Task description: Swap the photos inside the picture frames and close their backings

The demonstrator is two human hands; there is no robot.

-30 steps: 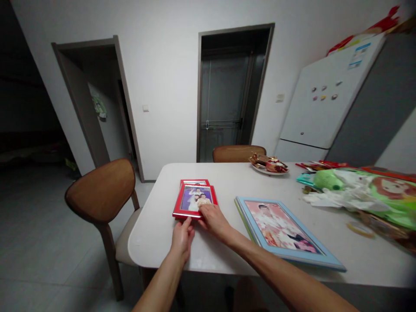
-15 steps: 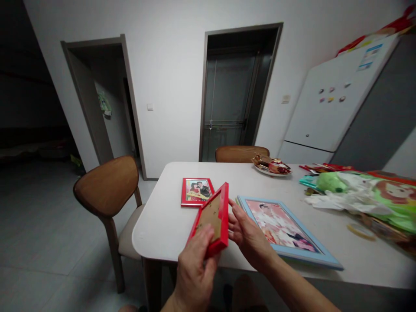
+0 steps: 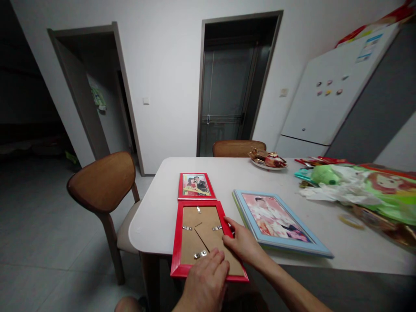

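A red picture frame shows its brown backing with metal clips, its near end over the table's front edge. My left hand rests on the lower part of the backing with its fingers spread flat, thumb hidden. At the frame's right side, my right hand grips the red border. Just beyond lies a second red frame with a photo of two people, face up on the white table. To the right, a light-blue frame with a photo lies face up on a greenish one.
A plate of wrapped items stands at the table's back. Green and white bags and a tape roll lie at the right. Wooden chairs stand left and behind. A fridge stands back right.
The held red frame has turned from a steep tilt to show its whole backing and come lower. My left hand has moved onto the backing. The view has shifted slightly.
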